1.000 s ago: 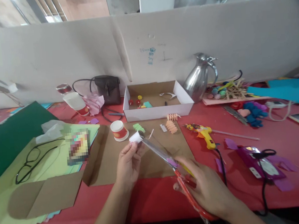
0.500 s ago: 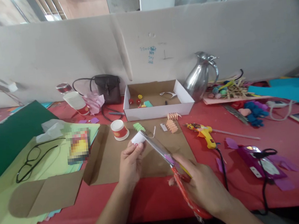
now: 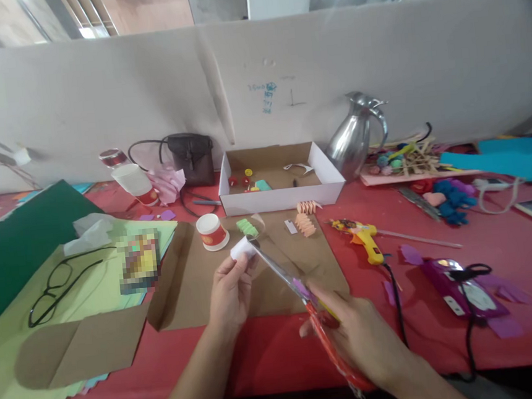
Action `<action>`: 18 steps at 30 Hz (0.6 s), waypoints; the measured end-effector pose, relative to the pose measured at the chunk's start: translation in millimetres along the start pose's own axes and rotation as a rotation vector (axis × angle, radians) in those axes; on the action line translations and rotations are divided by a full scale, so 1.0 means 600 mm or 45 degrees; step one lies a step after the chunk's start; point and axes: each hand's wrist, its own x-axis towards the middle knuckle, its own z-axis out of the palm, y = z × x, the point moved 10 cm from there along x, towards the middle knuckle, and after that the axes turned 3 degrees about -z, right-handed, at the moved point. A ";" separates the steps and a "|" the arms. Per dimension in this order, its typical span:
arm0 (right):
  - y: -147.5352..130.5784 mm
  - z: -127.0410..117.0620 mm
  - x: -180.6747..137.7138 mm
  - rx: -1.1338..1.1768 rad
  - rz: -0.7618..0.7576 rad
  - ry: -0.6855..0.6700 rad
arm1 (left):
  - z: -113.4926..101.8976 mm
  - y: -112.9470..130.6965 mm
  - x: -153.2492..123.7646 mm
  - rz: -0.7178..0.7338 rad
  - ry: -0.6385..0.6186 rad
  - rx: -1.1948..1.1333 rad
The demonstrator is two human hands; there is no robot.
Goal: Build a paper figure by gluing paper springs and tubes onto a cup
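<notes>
Between the thumb and fingers of my left hand [image 3: 231, 292] is a small white piece of paper [image 3: 242, 249], curled like a piece of a cup. My right hand [image 3: 359, 331] is closed around the red-taped handles of a pair of scissors [image 3: 279, 270]. The blades point up and left, and their tips meet the paper's right edge. A thin curled strip [image 3: 259, 226] shows just above the tips. Behind my left hand a red and white paper cup [image 3: 212, 233] stands on brown cardboard [image 3: 193, 280]. Folded green paper [image 3: 247, 228] lies beside it.
A white box [image 3: 284, 199] with small pieces inside stands at the back, next to a metal jug [image 3: 353, 136]. To the right lie a yellow glue gun [image 3: 367, 243] and a purple device [image 3: 460, 288] with a black cord. Glasses [image 3: 59, 283] rest on paper at left.
The white paper has turned and shifted slightly left in my left hand, so its red print no longer shows. The thin strip near the scissor tips has moved up and left.
</notes>
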 end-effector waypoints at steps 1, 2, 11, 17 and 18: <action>0.001 0.001 0.000 -0.009 -0.014 -0.002 | -0.001 0.000 0.001 -0.001 0.006 -0.002; 0.003 0.000 0.000 -0.029 -0.026 0.001 | -0.002 0.000 0.001 -0.001 0.009 -0.005; 0.006 -0.011 0.004 -0.436 -0.039 0.095 | -0.004 0.001 0.000 0.019 0.006 0.039; 0.003 -0.012 0.009 -0.348 -0.032 0.101 | 0.000 0.006 -0.002 0.081 -0.021 0.121; 0.003 -0.013 0.009 -0.355 -0.038 0.108 | 0.000 0.007 -0.002 0.090 -0.021 0.134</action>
